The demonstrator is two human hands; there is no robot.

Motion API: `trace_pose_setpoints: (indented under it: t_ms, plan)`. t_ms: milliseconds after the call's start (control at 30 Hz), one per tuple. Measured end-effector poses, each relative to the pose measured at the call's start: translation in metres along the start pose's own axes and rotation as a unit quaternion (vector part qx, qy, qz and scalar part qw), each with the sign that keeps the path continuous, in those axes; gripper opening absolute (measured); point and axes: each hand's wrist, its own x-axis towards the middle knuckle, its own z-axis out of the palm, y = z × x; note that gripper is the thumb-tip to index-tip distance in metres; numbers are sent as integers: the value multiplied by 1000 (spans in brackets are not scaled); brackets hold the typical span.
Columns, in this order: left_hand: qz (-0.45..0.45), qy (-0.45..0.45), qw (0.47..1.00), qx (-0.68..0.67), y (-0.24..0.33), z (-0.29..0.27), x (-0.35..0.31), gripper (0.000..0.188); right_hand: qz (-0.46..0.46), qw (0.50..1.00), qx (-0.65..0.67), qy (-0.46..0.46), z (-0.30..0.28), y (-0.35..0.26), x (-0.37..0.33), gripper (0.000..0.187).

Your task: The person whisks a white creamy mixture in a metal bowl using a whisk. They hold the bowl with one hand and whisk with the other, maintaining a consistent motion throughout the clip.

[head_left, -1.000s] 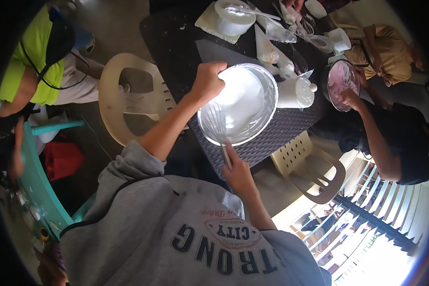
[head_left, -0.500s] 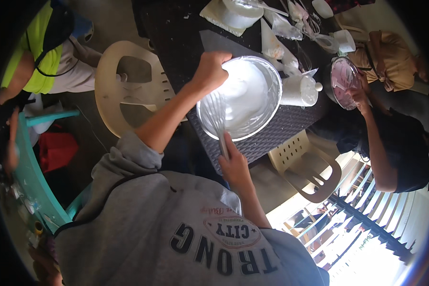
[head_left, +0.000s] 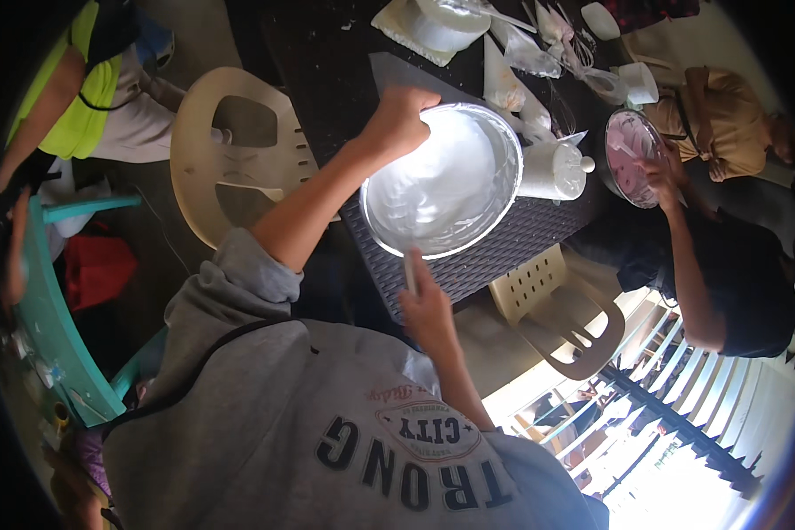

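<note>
My left hand closes its grip on the rim of the round metal pan at about its ten o'clock edge, steadying it on the dark woven desk. The pan sits just above the middle of the view and is coated inside with white icing. My right hand is at the pan's six o'clock, its grip shut around the handle of a thin utensil whose working end reaches over the near rim into the icing; I cannot tell its kind. At the pan's three o'clock, just beside it, stands a white jug. Further toward two o'clock another person's hand rests at a bowl of pink mixture. At nine o'clock stands a cream plastic chair, and at five o'clock another chair.
</note>
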Motion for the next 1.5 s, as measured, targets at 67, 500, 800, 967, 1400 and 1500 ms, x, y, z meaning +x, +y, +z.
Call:
trace_pose_setpoints:
  t_ms: [67, 500, 800, 967, 1400, 1500]
  plan:
    - [8, 7, 1000, 5, -6, 2, -4, 18, 130, 991, 5, -31, -31, -3, 27, 57]
    - [74, 5, 997, 36, -8, 0, 2, 21, 67, 996, 15, -48, -7, -14, -4, 55]
    - [69, -3, 998, 4, -2, -1, 0, 17, 144, 986, 68, -50, -18, -25, 25, 57]
    - [87, 24, 994, 59, -4, 8, 8, 16, 140, 982, 130, 5, -17, -3, 17, 55]
    - [38, -44, 989, 138, -2, 7, 6, 11, 247, 961, 120, 12, -40, 19, 28, 52]
    - [7, -60, 992, 110, -2, 9, 9, 11, 79, 993, 85, 21, -1, 14, 17, 53]
